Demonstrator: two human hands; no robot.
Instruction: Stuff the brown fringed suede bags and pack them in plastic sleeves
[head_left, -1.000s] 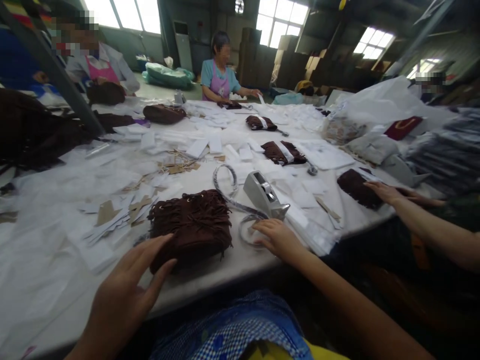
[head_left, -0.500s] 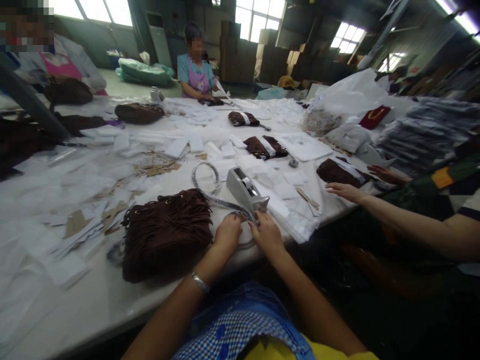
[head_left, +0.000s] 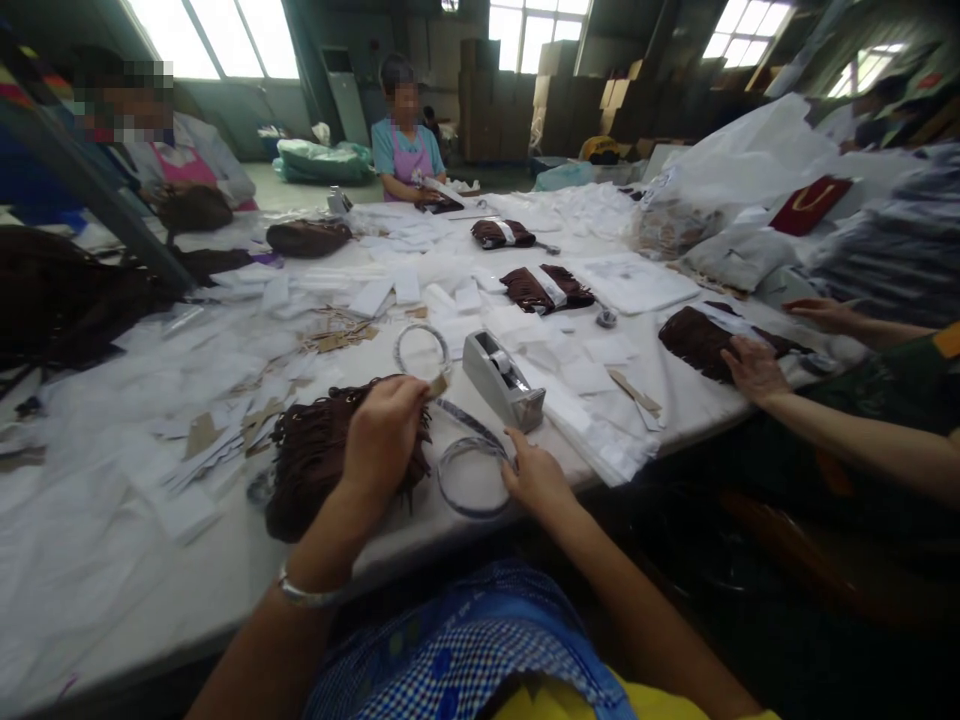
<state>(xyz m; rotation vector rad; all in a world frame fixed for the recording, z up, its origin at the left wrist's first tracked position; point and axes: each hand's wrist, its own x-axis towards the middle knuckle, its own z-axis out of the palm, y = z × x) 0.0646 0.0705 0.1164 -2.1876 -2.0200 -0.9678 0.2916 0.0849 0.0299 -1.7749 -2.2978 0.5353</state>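
A dark brown fringed bag (head_left: pixel 307 460) lies on the white table (head_left: pixel 465 525) right in front of me. My left hand (head_left: pixel 386 435) is raised over the bag's right side, fingers closed on a stretch of the grey strap (head_left: pixel 457 415) near its tan end. My right hand (head_left: pixel 536 475) rests by the table's front edge and pinches the same strap where it curls into a loop (head_left: pixel 472 478). A grey tape dispenser (head_left: pixel 501 380) stands just behind that loop.
White papers and tan card scraps (head_left: pixel 247 420) litter the table to the left. More brown bags (head_left: pixel 546 288) lie further back. A co-worker's hands (head_left: pixel 754 368) press a brown bag at my right; other people work at the far side.
My left hand has lifted up and left over the bag, drawing the strap with it. The strap's near end now forms a round loop under my right hand.
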